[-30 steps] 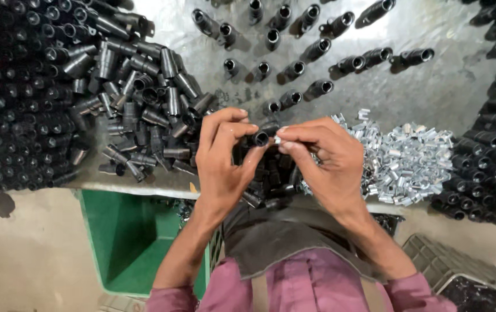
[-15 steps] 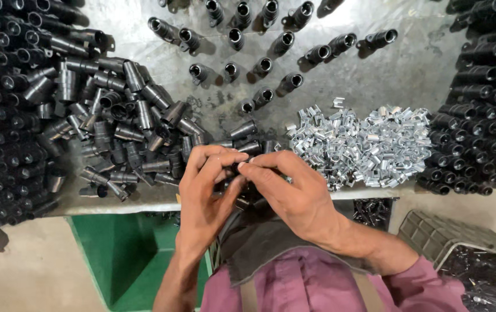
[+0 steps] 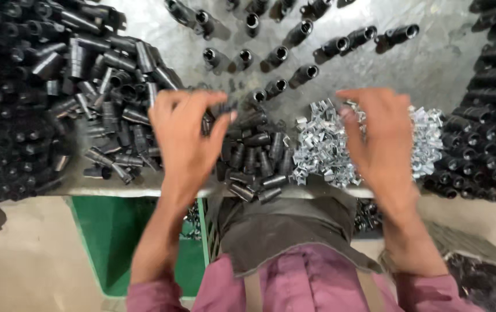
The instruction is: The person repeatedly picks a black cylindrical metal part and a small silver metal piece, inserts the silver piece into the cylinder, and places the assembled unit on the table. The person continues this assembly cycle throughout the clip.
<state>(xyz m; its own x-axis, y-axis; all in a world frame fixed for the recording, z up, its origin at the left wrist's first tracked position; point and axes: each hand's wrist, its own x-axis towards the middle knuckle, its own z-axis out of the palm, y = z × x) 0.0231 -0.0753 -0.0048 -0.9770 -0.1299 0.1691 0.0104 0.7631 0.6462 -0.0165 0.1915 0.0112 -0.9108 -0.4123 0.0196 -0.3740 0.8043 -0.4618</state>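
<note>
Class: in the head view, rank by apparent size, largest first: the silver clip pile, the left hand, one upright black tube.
1. Silver clip pile
2. Left hand, nearer the camera, so unsure
3. Upright black tube

Motion blur obscures both hands (image 3: pixel 187 138), so any held part is indeterminate; the right hand (image 3: pixel 381 138) covers part of the metal clip pile (image 3: pixel 323 147), and black tubes (image 3: pixel 5 115) are cropped at the counter's (image 3: pixel 433 63) left edge.

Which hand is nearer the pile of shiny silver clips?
Right. The right hand hovers spread directly over the silver clip pile, fingers at it. The left hand is off to its left, over the loose black tubes.
</note>
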